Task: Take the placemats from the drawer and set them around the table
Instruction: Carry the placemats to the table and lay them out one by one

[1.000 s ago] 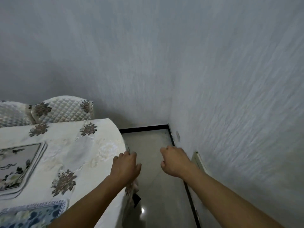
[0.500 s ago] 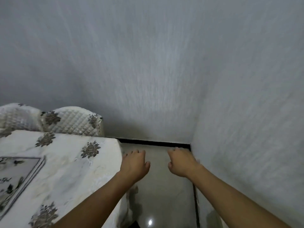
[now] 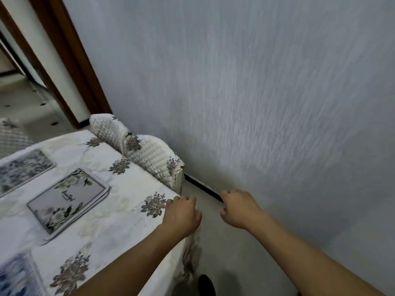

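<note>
My view has swung left: three placemats (image 3: 66,198) now lie on the table (image 3: 119,218), while my left hand (image 3: 181,216) and right hand (image 3: 239,210) hang loosely curled, holding nothing.

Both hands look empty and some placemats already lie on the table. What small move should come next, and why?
Probably walk on between table and wall, back toward the drawer, which is out of view. Left hand and right hand hold nothing, and three placemats, like the grey one, already lie there.
</note>
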